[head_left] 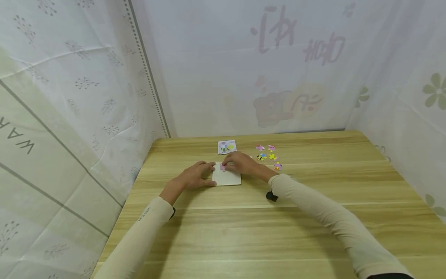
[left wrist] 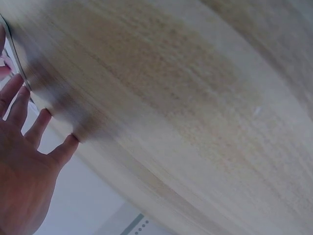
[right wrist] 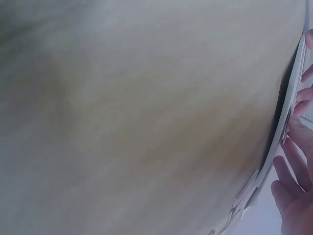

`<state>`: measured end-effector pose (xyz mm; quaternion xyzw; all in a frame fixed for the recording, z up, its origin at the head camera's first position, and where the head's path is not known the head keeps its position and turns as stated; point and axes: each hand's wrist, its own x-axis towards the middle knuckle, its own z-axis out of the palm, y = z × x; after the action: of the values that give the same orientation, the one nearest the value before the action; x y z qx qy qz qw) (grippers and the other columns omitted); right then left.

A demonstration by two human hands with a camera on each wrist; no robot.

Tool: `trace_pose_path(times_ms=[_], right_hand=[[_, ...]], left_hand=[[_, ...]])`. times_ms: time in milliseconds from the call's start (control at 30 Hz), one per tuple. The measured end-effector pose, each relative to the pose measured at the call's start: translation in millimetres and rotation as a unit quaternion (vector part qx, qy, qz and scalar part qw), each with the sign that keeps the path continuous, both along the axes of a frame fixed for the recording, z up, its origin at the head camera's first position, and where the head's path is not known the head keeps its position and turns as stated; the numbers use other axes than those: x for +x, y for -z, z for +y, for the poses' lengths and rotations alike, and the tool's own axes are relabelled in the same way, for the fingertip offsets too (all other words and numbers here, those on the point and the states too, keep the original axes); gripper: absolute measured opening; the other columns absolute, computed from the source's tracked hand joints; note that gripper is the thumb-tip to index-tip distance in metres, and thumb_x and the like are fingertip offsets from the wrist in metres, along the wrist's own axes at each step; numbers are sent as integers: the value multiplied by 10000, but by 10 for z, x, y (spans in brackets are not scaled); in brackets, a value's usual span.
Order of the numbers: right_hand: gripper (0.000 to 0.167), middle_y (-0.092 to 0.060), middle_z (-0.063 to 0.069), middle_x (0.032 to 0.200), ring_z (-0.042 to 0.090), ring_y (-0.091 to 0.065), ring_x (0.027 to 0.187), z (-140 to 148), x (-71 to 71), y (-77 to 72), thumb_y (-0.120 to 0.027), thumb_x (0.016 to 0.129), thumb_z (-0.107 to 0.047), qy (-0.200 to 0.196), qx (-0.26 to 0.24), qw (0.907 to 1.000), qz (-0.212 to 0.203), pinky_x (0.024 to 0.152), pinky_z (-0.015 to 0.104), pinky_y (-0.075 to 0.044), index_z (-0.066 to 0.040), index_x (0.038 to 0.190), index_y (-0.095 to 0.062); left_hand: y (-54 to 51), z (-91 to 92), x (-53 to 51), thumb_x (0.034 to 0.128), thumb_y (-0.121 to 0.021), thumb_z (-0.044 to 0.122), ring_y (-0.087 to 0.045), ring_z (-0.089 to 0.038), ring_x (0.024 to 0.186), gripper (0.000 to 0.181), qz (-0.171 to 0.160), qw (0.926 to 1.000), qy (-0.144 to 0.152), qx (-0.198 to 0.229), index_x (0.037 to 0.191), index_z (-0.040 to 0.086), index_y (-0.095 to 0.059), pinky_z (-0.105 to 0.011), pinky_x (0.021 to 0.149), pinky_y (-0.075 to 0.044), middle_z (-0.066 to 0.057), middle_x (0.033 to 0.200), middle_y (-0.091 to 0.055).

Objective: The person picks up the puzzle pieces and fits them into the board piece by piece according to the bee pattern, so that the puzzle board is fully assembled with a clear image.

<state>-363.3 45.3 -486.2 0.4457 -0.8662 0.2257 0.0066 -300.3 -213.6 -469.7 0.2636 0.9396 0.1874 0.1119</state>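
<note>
The right hand bends over the far side of the board, its thumb and fingertips pinched on a pink piece. That piece sits at the far edge of the board, a little left of the middle; whether it lies flat or is slightly lifted I cannot tell, since the fingers cover part of it. The left hand has its fingers spread and fairly straight, fingertips touching the left side of the board, thumb by the near left corner, as if to steady it.

The board is white and mostly bare. Just beyond it lies a small picture card, flat on the table. To the right, well apart from the left hand, is a loose scatter of more pieces, pink, yellow and one with some blue.

From here it looks like the placing of an early puzzle piece, perhaps one along the far edge. The next move seems to call for a small slide or turn with the right fingertips until the piece sits square, then a gentle press, while the left hand braces the board. Careless pressure could skew the piece or shift the board.
</note>
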Motion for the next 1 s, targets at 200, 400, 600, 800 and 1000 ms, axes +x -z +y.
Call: trace_pose_path(times_ms=[200, 400, 600, 800, 1000], right_hand=[[204, -732, 56, 1162, 227, -660, 1129, -54, 2, 30, -738, 989, -200, 123, 56, 9999, -46, 986, 387, -536, -92, 1154, -791], [214, -716, 62, 1151, 219, -644, 1099, -113, 29, 51, -726, 998, -198, 187, 20, 9997, -139, 954, 373, -535, -86, 1168, -790], [217, -719, 52, 1124, 210, -639, 1060, -155, 43, 28, -729, 994, -192, 207, -1, 9997, -154, 921, 372, -535, -86, 1172, -792], [233, -717, 46, 1147, 201, -630, 1068, -181, 30, -3, -725, 997, -221, 205, 186, 9996, -83, 918, 361, -532, -103, 1188, -790], [241, -711, 58, 1203, 222, -636, 1137, -147, 30, -61, -713, 1008, -216, 267, 230, 9992, -177, 981, 395, -529, -97, 1206, -781]], left_hand=[[12, 11, 7, 920, -741, 566, -437, -337, 1433, 846, 24, 10000, 3, 2, 1591, 152, -435, -598, 1108, -417, -111, 1519, -509], [33, 16, 11, 924, -738, 562, -461, -321, 1408, 857, 29, 10000, 24, 12, 1601, 145, -418, -590, 1107, -422, -88, 1493, -528], [51, 15, 2, 938, -714, 573, -457, -313, 1415, 868, 97, 9998, 171, -21, 1617, 146, -382, -568, 1127, -412, -104, 1515, -512], [38, 9, -7, 954, -715, 530, -404, -324, 1460, 712, 168, 9994, 286, -23, 1547, 196, -507, -610, 1124, -398, -76, 1602, -448], [1, -9, -6, 958, -697, 552, -353, -322, 1494, 692, 51, 9996, 272, -94, 1532, 202, -533, -622, 1134, -379, -28, 1655, -379]])
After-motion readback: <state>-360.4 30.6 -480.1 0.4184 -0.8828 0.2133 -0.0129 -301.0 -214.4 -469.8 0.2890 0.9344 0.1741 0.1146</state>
